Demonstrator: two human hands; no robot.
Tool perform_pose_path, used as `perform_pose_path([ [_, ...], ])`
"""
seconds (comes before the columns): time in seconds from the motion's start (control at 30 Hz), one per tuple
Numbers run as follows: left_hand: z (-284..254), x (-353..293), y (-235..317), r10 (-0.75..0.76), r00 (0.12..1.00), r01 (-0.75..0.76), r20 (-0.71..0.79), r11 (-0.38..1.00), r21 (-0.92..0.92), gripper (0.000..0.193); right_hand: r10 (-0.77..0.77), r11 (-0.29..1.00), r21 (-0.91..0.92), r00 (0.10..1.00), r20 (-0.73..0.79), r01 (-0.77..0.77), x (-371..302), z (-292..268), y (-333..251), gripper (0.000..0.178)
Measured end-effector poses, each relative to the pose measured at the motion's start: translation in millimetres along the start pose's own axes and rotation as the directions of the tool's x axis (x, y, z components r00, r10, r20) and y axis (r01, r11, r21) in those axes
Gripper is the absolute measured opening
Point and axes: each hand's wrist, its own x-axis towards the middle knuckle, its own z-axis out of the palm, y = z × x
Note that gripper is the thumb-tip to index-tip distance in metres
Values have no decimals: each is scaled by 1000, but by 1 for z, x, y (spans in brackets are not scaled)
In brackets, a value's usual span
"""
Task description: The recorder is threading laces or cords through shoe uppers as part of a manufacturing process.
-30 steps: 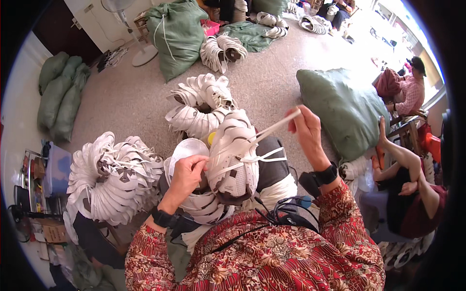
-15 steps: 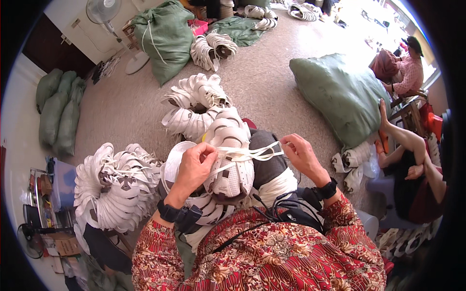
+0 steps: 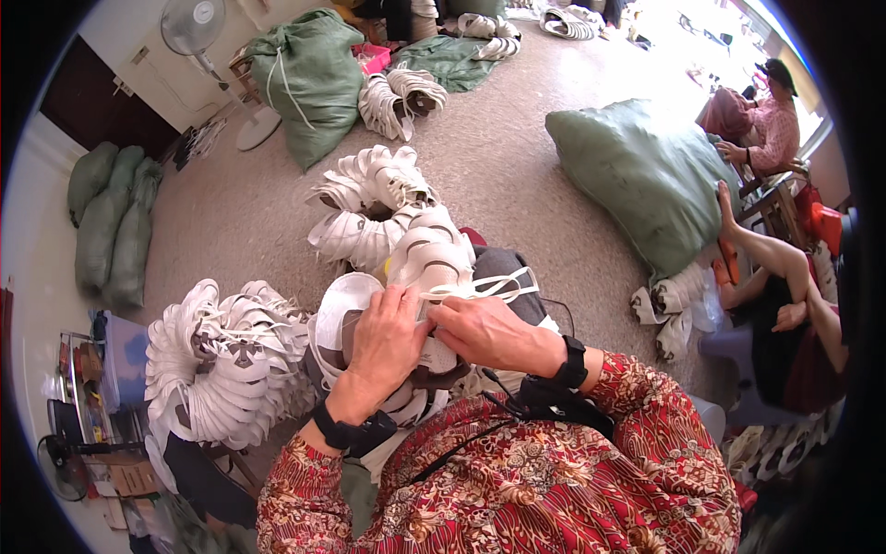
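On my lap lies a white shoe upper [image 3: 432, 251] with perforated panels, at the end of a curved row of similar uppers nested together. My left hand [image 3: 380, 340] is closed on the near part of this upper. Against it, my right hand [image 3: 489, 331] pinches at the same spot, thumb and fingers together, with the flat white shoelace [image 3: 503, 284]. Loops of the lace stick out to the right above my right hand. The fingertips meet and partly cover the lace holes. A round white piece [image 3: 346, 300] sits just left of my left hand.
A large bundle of nested white uppers [image 3: 226, 369] stands at my left. Green sacks [image 3: 637, 175] lie ahead right, with others [image 3: 309, 88] farther back and along the left wall. A standing fan [image 3: 194, 28] is at the far left. Two people sit at the right.
My right hand has moved left and down to join my left hand over the upper. The lace, stretched between the hands before, now hangs in loops beside them.
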Motion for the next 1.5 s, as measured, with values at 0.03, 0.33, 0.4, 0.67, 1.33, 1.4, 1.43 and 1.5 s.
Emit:
perform_pose_path([
  [0.03,-3,-1,0,-7,1000,7,-4,1000,2,30,-5,999,-38,997,81,9,2,1,0,16],
  [0.33,-12,10,-15,11,968,30,252,987,-155,34,-50,993,103,999,1,50,7,7,7,16],
  [0.4,-14,10,-8,-15,965,33,261,997,-65,34,-63,987,149,996,62,53,5,1,7,13],
  [0.67,-5,11,-15,22,983,-19,183,1000,-16,45,-104,980,189,977,187,68,-10,-3,-1,13],
  [1.33,7,4,-21,-11,994,-1,110,995,103,16,8,967,-251,985,174,36,0,7,-8,15],
  [1.4,5,4,-20,-36,996,35,79,999,25,17,8,963,-268,983,184,43,3,8,-4,16],
  [1.43,5,5,-21,-34,996,32,80,999,23,17,-4,967,-251,989,145,40,7,10,0,12],
  [1.5,6,5,-25,-32,999,34,31,998,-62,19,-13,971,-236,995,103,38,13,13,3,10],
])
